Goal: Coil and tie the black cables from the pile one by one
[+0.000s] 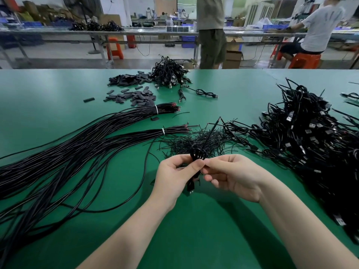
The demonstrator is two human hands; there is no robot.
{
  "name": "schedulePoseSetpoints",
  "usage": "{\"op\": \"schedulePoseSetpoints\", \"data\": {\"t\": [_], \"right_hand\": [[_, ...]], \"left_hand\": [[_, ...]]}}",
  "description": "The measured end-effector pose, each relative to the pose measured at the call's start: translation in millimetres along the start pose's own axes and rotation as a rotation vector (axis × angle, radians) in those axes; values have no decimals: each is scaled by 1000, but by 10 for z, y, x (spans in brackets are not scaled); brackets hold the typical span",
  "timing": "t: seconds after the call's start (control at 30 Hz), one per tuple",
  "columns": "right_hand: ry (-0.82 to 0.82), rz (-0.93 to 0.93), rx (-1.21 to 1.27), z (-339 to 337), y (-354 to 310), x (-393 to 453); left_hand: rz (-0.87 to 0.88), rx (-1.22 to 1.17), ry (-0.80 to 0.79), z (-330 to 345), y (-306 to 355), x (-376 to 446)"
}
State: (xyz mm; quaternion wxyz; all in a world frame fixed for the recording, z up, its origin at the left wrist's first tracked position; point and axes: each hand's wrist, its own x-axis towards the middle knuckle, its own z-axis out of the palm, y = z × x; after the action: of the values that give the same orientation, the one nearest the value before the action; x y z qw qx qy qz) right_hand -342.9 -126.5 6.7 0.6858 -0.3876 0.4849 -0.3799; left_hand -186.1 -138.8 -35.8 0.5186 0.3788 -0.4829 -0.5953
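Centre frame: left hand (175, 176) and right hand (231, 176) both pinch one coiled black cable (197, 153), held above the green table (194, 220). Bare table lies below; cable pile (310, 144) crowds the right edge.

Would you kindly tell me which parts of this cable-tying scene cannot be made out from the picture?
All in the head view:
- The coiled cable: its middle is covered by the left hand and right hand, so whether a tie is on cannot be told.
- The pile of coiled cables runs off the right edge.
- The long loose cables run off the left edge.
- The far benches are blurred.
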Motion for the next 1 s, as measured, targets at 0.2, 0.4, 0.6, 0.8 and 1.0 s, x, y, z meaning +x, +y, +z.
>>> {"op": "schedulePoseSetpoints", "data": {"t": [0.2, 0.4, 0.6, 0.8, 1.0], "right_hand": [[-37, -132, -33, 51, 9, -10], [395, -784, -960, 85, 191, 136], [461, -1167, -1290, 48, 288, 200], [263, -286, -204, 89, 137, 120], [98, -62, 67, 118, 112, 72]], "left_hand": [[-28, -36, 78, 27, -1, 3], [-157, -91, 149, 46, 37, 10], [-163, -110, 121, 28, 52, 15], [33, -26, 189, -18, -15, 57], [50, -18, 115, -24, -65, 54]]}}
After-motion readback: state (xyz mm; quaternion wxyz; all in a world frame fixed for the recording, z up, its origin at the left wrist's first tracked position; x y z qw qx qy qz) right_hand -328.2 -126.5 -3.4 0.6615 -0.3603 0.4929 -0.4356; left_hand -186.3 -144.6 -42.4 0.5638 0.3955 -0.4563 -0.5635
